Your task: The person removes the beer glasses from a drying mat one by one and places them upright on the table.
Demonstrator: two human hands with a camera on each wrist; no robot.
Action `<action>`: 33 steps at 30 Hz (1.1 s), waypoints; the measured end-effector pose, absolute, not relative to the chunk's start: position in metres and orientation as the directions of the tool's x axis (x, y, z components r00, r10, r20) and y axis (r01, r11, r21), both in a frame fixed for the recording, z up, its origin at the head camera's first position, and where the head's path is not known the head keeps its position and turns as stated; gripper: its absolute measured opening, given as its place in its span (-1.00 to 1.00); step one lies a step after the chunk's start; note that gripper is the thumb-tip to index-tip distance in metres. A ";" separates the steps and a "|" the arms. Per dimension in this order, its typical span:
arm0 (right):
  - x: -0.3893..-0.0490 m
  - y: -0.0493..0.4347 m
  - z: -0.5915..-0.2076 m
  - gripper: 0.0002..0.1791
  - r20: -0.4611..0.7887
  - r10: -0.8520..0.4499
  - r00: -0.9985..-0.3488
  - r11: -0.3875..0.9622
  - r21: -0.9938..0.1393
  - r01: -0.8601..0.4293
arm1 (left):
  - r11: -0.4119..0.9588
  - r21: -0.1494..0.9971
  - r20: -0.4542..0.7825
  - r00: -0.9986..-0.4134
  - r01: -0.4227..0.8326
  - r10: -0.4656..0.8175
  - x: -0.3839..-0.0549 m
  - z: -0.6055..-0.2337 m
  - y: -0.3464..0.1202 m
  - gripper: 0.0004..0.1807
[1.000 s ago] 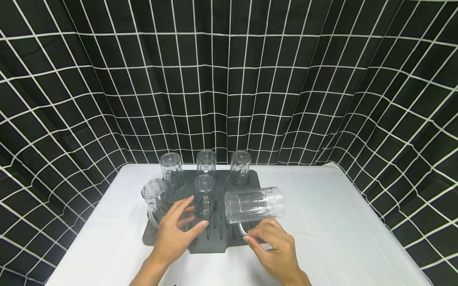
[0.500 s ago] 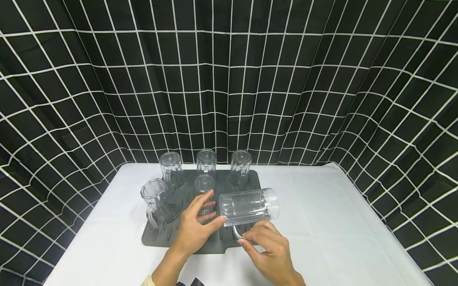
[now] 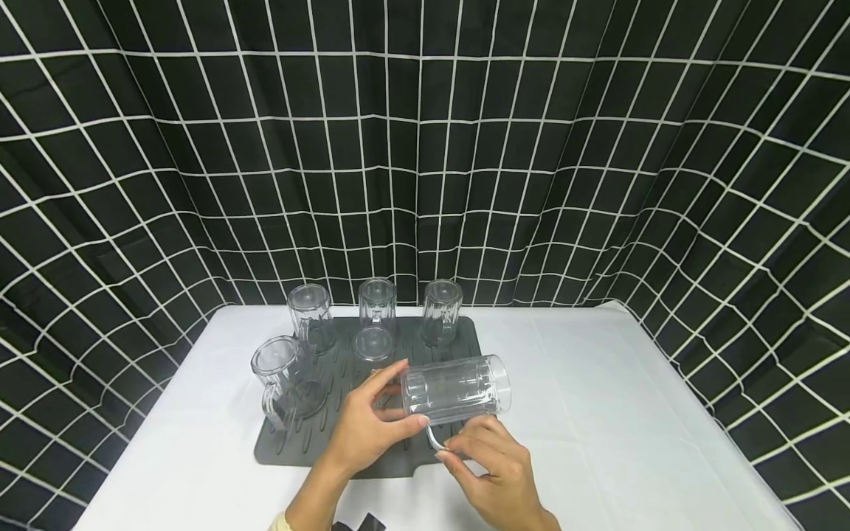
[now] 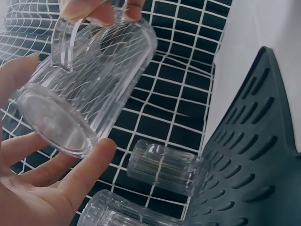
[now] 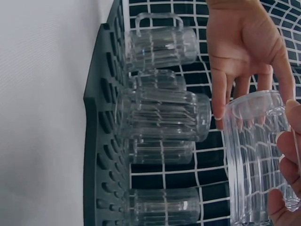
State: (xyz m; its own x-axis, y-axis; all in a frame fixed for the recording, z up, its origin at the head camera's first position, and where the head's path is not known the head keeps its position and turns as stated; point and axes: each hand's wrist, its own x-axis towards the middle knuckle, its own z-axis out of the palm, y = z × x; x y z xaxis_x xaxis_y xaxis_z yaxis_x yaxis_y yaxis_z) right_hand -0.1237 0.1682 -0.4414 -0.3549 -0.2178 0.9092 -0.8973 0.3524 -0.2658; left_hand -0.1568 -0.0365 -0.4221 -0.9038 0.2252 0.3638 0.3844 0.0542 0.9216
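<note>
A clear glass mug [image 3: 454,387] lies sideways in the air above the front right of the grey drying mat [image 3: 292,448], base to the left, mouth to the right. My right hand [image 3: 494,468] pinches its handle from below. My left hand [image 3: 365,428] spans the base, thumb on one side and index finger on the other; in the left wrist view the index fingertip meets the edge of the mug's base [image 4: 54,122]. Behind the left hand, partly hidden, stands another mug [image 3: 373,345] on the mat.
More glass mugs stand upside down on the mat: front left [image 3: 275,361], back left [image 3: 311,317], back middle [image 3: 377,299] and back right [image 3: 442,313]. A white cloth [image 3: 598,413] covers the table. Black grid-patterned curtain [image 3: 531,184] surrounds it.
My left hand has moved right to the mug's base. The right hand has carried the mug slightly left by its handle. The standing mugs keep their places.
</note>
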 end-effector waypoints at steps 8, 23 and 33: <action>-0.124 0.166 -0.436 -0.80 0.937 -0.140 -0.320 0.291 -0.270 -0.918 | -0.004 0.930 0.362 -0.914 0.367 0.185 -0.158 -0.426 -0.035 -0.24; -0.116 0.171 -0.440 -0.60 0.278 -0.087 -0.957 -0.310 -0.920 -0.239 | -0.099 0.888 0.458 -0.884 0.449 0.094 -0.163 -0.424 -0.039 -0.24; -0.117 0.173 -0.440 -0.28 0.405 -0.358 -0.841 -0.805 -0.590 0.060 | -0.158 0.898 0.435 -0.880 0.410 0.192 -0.160 -0.430 -0.027 -0.23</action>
State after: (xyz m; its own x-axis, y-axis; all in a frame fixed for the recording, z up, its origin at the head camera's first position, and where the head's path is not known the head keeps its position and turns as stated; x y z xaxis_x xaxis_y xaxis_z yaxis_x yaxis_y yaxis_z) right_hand -0.1166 0.1725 -0.4398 -0.8413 -0.3584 0.4046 0.0596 -0.8055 -0.5896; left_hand -0.1603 -0.0267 -0.4297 -0.8797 0.1916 0.4352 0.4100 -0.1579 0.8983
